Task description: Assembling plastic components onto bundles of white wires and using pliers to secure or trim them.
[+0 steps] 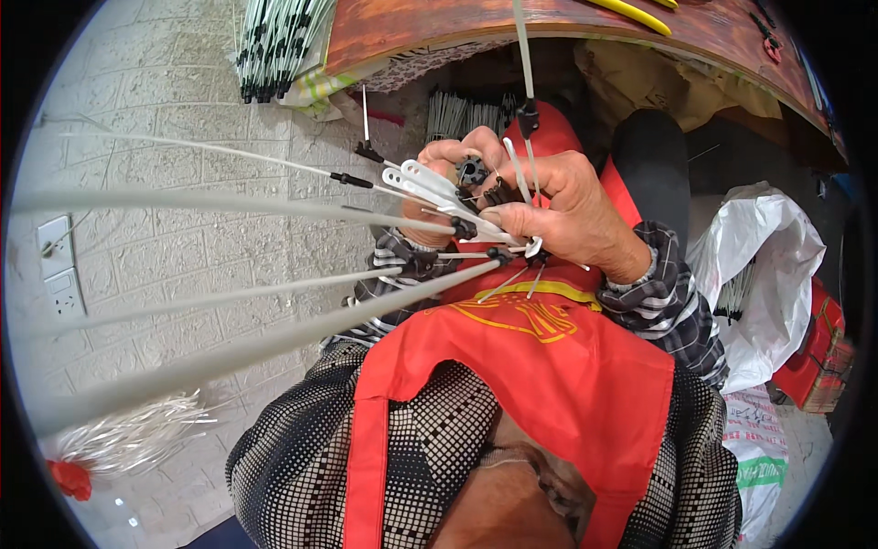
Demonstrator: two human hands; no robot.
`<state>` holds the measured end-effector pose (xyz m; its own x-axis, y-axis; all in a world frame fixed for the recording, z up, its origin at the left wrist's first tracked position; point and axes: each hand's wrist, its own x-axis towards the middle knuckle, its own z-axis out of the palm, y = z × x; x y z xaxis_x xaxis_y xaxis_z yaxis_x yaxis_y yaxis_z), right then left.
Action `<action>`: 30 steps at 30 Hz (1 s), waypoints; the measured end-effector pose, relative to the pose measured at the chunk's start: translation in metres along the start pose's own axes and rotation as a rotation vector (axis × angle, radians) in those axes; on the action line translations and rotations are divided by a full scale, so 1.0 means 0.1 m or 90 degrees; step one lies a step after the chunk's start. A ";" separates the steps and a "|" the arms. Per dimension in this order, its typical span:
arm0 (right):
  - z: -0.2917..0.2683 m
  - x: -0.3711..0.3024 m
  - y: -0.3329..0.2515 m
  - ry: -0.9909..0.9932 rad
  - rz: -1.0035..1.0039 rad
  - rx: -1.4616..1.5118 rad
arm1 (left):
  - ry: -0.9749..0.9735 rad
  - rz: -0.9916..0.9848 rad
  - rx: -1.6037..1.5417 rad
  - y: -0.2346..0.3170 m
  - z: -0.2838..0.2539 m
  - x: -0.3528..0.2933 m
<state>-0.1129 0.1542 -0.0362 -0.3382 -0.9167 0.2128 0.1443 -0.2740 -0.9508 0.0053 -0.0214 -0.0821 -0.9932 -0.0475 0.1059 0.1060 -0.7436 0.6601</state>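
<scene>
Both hands meet in front of my chest over a red apron point(549, 366). My left hand point(445, 154) grips a small black toothed hub point(472, 170) with several thin white rods point(274, 206) fanning out to the left from it. My right hand point(572, 212) pinches the black-tipped end of one white rod point(519, 174) against the hub. Short white plastic links point(422, 180) and black joints point(352, 179) sit on the rods near my fingers. One rod point(522, 41) points up toward the table.
A brown wooden tabletop point(512, 23) curves across the top, with a yellow tool point(631, 14) on it. A bundle of white rods with black ends point(274, 46) leans at the upper left. A white plastic bag point(768, 265) lies right; a silvery wire bundle point(128, 439) lies lower left.
</scene>
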 end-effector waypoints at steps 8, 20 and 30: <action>0.00 -0.01 0.00 0.030 0.001 -0.037 | 0.066 0.072 0.067 0.06 0.27 0.03; -0.02 -0.03 0.02 0.066 0.027 -0.046 | 0.227 -0.118 0.019 0.28 0.37 0.09; 0.02 -0.07 0.02 0.115 -0.015 -0.127 | 0.090 0.033 0.149 0.10 0.36 0.04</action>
<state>-0.1088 0.1598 -0.0390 -0.5028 -0.8390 0.2081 -0.0456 -0.2146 -0.9756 0.0043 -0.0053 -0.0481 -0.9812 -0.1862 0.0504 0.1488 -0.5640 0.8123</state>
